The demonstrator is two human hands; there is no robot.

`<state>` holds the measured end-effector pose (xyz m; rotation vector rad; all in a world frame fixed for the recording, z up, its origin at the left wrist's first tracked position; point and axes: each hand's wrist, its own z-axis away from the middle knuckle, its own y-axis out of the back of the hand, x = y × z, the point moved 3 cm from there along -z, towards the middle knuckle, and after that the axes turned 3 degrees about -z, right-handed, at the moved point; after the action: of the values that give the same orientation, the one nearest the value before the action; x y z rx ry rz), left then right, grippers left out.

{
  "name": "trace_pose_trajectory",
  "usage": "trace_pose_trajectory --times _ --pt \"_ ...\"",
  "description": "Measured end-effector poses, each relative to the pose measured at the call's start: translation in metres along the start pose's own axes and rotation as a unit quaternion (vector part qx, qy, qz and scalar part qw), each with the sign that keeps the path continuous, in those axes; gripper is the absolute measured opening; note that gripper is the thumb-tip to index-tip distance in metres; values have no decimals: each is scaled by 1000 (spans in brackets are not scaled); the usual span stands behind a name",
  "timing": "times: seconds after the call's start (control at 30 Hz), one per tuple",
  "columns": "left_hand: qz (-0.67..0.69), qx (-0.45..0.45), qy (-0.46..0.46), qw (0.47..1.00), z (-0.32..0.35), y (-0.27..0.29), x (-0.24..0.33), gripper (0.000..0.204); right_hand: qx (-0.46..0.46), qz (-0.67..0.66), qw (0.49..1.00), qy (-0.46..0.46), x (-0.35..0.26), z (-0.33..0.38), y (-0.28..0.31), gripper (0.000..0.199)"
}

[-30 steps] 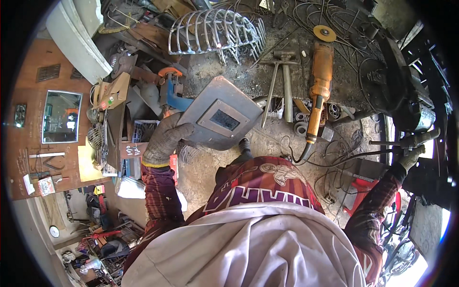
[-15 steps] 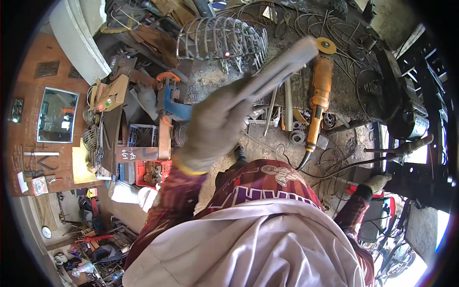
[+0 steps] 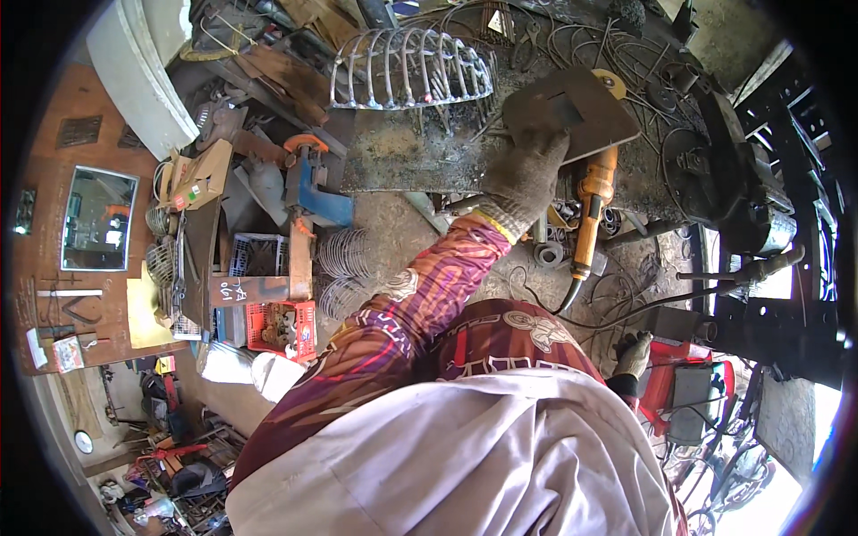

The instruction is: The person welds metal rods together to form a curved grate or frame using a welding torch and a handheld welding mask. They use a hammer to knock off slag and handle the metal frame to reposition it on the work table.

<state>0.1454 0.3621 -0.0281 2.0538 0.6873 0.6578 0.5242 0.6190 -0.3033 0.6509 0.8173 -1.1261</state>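
My left hand (image 3: 525, 174), in a knitted work glove, reaches over the workbench. It is closed on the near edge of a flat dark welding shield (image 3: 594, 129) with a rectangular window cut in it. The shield covers the head of an orange angle grinder (image 3: 590, 210), whose yellow disc (image 3: 611, 84) shows past the far edge. Low at my right side hangs my gloved right hand (image 3: 633, 354), beside a red and grey machine (image 3: 693, 393). Its fingers look loosely apart, and no object is visible in them.
A curved metal-rod frame (image 3: 411, 71) stands on the dirty workbench (image 3: 384, 152). Left of it is a blue clamp (image 3: 320, 192), with a red crate (image 3: 281, 329) below. Cables (image 3: 617, 308) trail across the floor. Dark steel beams (image 3: 769, 335) line the right.
My left hand has swung forward and right, turning the shield from edge-on to nearly flat above the grinder. My right hand has left the dark beam and moved inward and lower.
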Motion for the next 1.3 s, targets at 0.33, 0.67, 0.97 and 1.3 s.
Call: trace_pose_trajectory --times 0.33,0.67,0.97,1.3 --pt "29 -39 -63 997 20 11 11 45 -41 12 998 -38 23 7 0 49" --pt "273 159 -50 947 52 218 -82 25 -76 39 992 -93 73 43 -13 37" --pt "39 160 -19 986 -36 195 -285 43 -159 372 909 99 126 122 -47 35" --pt "44 -141 -125 981 -129 112 -324 46 -140 142 979 -52 182 184 -60 25"
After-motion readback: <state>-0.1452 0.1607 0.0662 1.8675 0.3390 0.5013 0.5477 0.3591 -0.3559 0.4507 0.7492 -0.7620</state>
